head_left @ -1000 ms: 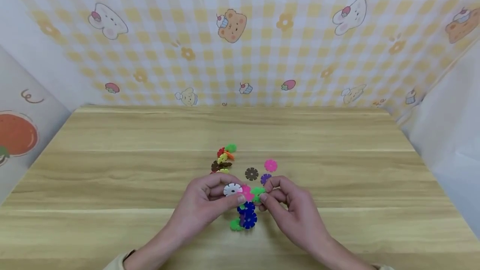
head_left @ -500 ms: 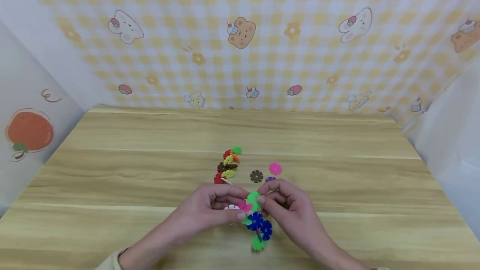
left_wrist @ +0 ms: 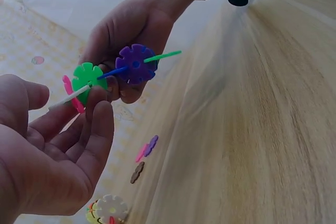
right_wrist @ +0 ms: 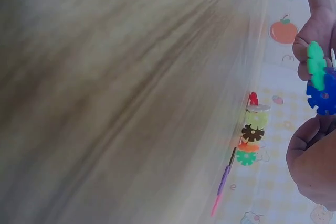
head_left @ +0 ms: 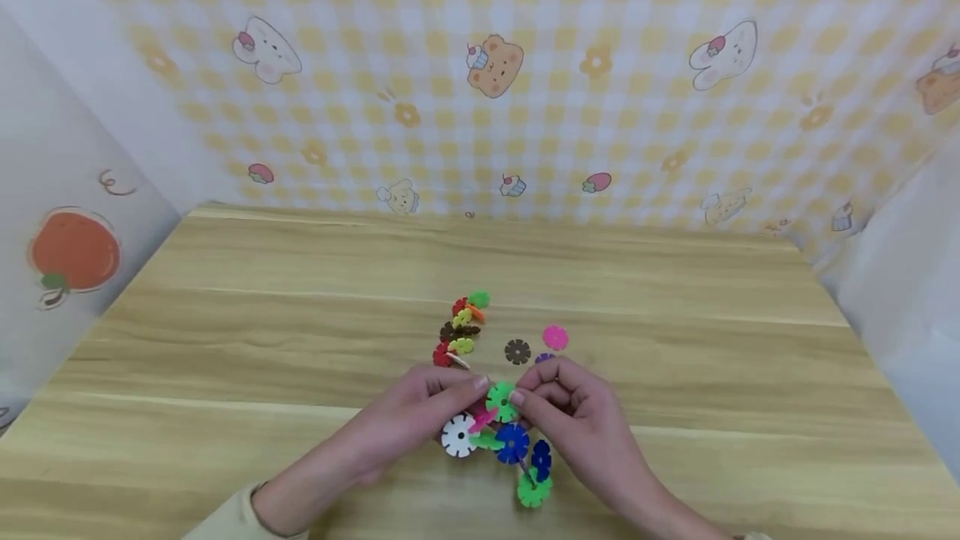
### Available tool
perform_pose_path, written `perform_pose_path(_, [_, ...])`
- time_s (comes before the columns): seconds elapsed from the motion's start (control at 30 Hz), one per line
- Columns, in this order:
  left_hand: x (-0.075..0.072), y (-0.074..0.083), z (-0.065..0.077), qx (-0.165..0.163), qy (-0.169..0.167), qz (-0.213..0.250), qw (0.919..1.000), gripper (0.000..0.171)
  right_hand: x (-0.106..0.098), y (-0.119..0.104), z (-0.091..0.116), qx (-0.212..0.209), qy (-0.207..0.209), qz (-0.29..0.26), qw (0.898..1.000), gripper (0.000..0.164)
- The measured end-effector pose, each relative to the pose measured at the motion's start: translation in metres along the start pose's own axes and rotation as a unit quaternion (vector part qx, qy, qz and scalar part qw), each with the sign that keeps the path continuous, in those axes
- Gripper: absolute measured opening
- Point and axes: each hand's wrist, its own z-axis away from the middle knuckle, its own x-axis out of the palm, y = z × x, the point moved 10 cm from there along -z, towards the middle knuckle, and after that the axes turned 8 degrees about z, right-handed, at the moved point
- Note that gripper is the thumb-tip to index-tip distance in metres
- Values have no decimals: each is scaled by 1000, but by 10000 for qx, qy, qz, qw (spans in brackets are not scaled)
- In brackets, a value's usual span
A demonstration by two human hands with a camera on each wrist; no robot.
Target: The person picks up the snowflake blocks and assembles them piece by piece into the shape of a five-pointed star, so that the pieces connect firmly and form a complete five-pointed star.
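Note:
A chain of joined notched plastic discs hangs between the hands: a white disc (head_left: 460, 436), a pink disc (head_left: 483, 419), a blue disc (head_left: 512, 443) and several more. The right hand (head_left: 581, 415) pinches the bright green disc (head_left: 502, 402) at the chain's top between thumb and forefinger. Beside that disc, the left hand (head_left: 420, 419) has its thumb lifted off the pieces. In the left wrist view, fingers of the left hand (left_wrist: 58, 150) touch the chain near the pink and green discs, and a purple disc (left_wrist: 136, 64) shows below the right hand.
Behind the left hand lies another joined chain with a yellow disc (head_left: 462, 318) and several other colours. A loose brown disc (head_left: 517, 352), pink disc (head_left: 556, 337) and partly hidden purple disc (head_left: 545, 357) lie on the wooden table (head_left: 300, 340). A patterned cloth stands behind.
The left thumb has moved up off the pink and white discs. The chain has turned, its lower end swinging right. The right hand keeps its pinch on the green disc. The head view has shifted.

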Motion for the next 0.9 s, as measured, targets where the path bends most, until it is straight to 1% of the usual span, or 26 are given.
perform_pose_path(0.13, [0,0,1,57,-60,-97,9999,33,1,2,1,28,-8,-72,10000,17])
perform_pose_path(0.2, [-1,0,1,70,-70,-139,9999,32,2,3,0,15,-38,-143,9999,17])
perform_pose_path(0.27, [-2,-2,1,-60,-63,10,10000,35,3,3,-1,-8,-38,-139,9999,16])
perform_pose_path(0.4, [-4,-6,2,-293,101,137,9994,36,7,3,-3,-63,-82,-93,9999,13])
perform_pose_path(0.5, [-4,-7,4,-266,109,77,9996,32,10,4,-5,-4,-178,-168,9997,13])
perform_pose_path(0.6, [-5,-7,5,-133,88,100,9998,31,11,8,-5,187,-228,-303,9991,17])
perform_pose_path(0.7, [-11,-8,9,9,136,137,9998,31,7,16,-5,383,-186,-291,9987,22])
perform_pose_path(0.8, [-21,-14,17,-60,261,186,9995,33,-2,32,-7,734,-109,-321,9967,24])
perform_pose_path(0.9, [-33,-22,27,-251,478,170,9984,35,-8,48,-12,1116,-172,-429,9927,25])
